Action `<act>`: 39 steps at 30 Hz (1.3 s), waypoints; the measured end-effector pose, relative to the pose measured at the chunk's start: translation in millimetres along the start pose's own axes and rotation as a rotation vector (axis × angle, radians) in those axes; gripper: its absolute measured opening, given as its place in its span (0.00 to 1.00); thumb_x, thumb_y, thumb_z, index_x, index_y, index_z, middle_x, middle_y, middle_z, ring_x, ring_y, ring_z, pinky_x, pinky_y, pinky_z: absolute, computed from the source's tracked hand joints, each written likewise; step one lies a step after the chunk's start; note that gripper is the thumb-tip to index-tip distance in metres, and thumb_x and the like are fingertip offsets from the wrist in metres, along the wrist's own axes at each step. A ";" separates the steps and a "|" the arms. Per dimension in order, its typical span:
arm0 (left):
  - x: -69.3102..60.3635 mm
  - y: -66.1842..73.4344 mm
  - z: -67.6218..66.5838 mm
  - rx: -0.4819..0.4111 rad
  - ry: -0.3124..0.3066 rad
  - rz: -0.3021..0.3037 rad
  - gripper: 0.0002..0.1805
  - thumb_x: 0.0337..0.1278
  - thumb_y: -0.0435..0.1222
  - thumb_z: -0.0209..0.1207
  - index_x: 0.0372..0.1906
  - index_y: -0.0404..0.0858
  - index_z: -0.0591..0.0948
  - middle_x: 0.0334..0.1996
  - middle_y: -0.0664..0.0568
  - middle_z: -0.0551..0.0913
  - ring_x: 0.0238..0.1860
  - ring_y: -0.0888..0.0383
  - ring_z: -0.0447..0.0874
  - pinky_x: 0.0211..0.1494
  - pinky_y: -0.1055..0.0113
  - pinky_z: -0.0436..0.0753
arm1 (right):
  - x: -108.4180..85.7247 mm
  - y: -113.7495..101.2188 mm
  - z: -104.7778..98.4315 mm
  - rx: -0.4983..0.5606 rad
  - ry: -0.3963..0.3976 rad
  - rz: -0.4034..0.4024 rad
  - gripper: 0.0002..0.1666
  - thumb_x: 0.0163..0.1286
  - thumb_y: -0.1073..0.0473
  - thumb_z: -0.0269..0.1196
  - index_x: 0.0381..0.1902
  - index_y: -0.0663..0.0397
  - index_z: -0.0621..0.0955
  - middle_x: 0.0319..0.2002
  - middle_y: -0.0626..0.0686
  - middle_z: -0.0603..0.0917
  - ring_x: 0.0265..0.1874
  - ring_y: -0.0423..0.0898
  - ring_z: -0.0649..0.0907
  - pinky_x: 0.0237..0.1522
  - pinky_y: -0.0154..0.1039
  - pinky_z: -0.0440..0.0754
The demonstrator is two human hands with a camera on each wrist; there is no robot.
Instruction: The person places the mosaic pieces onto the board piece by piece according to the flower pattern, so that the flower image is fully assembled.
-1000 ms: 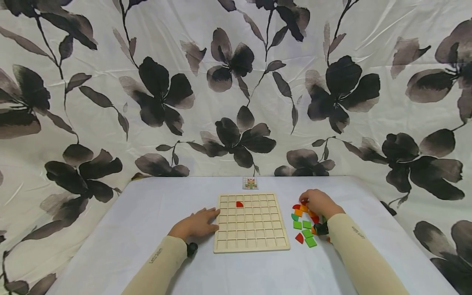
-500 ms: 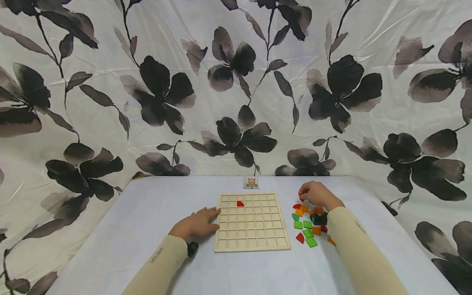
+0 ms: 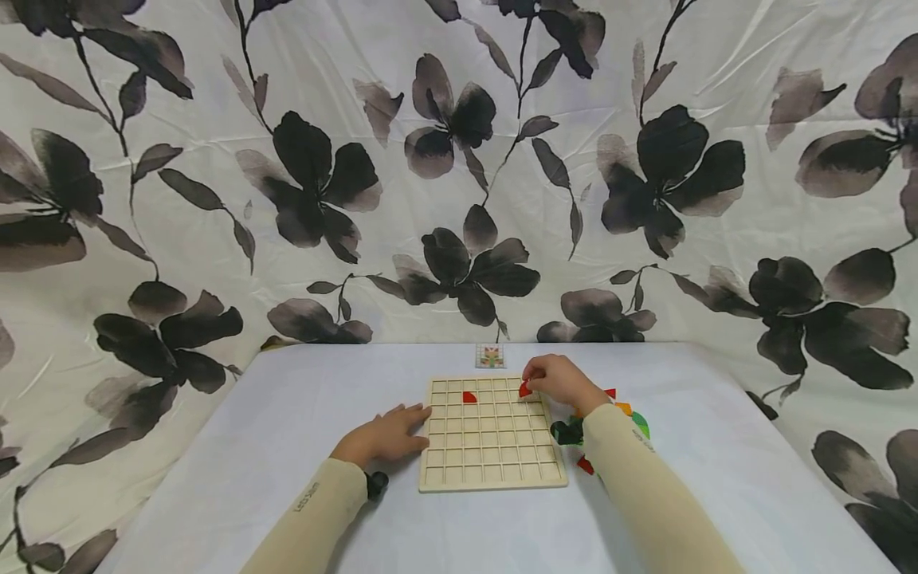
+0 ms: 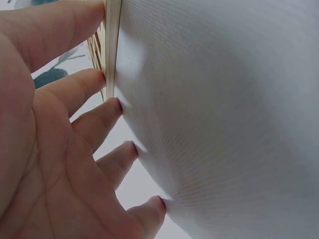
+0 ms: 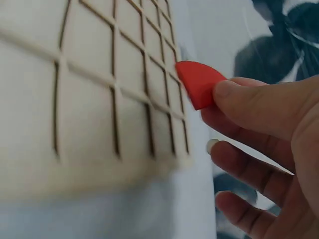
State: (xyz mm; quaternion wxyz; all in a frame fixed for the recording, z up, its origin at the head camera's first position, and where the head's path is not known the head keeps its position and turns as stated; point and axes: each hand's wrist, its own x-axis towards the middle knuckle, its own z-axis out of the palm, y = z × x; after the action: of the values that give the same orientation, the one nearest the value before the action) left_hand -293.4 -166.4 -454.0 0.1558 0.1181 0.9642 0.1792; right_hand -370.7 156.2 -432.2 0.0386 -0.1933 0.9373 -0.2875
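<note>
red piece [image 5: 197, 82], corner behind right hand [image 3: 564, 381], loose pieces [image 3: 641, 422] part-hidden

Counter [image 3: 268, 426]: white top
Grid board [image 3: 493, 458]: flat, near middle
Patterned card [image 3: 491, 356]: far edge
Loose pieces [image 3: 641, 424]: red, orange, green, right of board

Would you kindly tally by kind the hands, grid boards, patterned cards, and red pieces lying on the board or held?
Hands: 2 (left hand, right hand)
Grid board: 1
Patterned card: 1
Red pieces: 2 (lying red piece, held red piece)
Total: 6
</note>
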 end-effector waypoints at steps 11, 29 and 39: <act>3.4 -0.8 5.1 -0.022 -0.008 0.004 0.35 0.63 0.49 0.57 0.73 0.45 0.65 0.74 0.48 0.62 0.76 0.41 0.52 0.73 0.33 0.51 | 10.1 -14.9 35.8 0.033 0.066 0.037 0.05 0.67 0.60 0.63 0.40 0.49 0.84 0.32 0.46 0.84 0.33 0.43 0.78 0.40 0.41 0.78; 6.4 -3.3 7.5 -0.001 0.008 0.003 0.34 0.63 0.49 0.56 0.73 0.46 0.64 0.74 0.50 0.62 0.76 0.41 0.52 0.73 0.34 0.51 | 6.9 -20.9 40.8 -0.127 0.061 0.017 0.09 0.66 0.61 0.63 0.41 0.47 0.89 0.39 0.50 0.86 0.40 0.46 0.82 0.49 0.46 0.81; 3.1 -4.4 2.7 0.007 0.007 -0.001 0.34 0.64 0.49 0.56 0.73 0.45 0.64 0.74 0.49 0.62 0.76 0.40 0.52 0.73 0.33 0.51 | -11.1 5.8 5.3 -0.241 0.064 0.091 0.11 0.67 0.61 0.62 0.45 0.50 0.86 0.41 0.51 0.86 0.38 0.45 0.81 0.48 0.47 0.81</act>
State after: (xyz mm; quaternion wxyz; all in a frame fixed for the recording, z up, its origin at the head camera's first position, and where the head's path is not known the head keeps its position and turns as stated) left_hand -296.0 -168.7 -458.9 0.1521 0.1177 0.9654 0.1762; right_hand -361.5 162.1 -440.3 -0.0019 -0.1447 0.9736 -0.1767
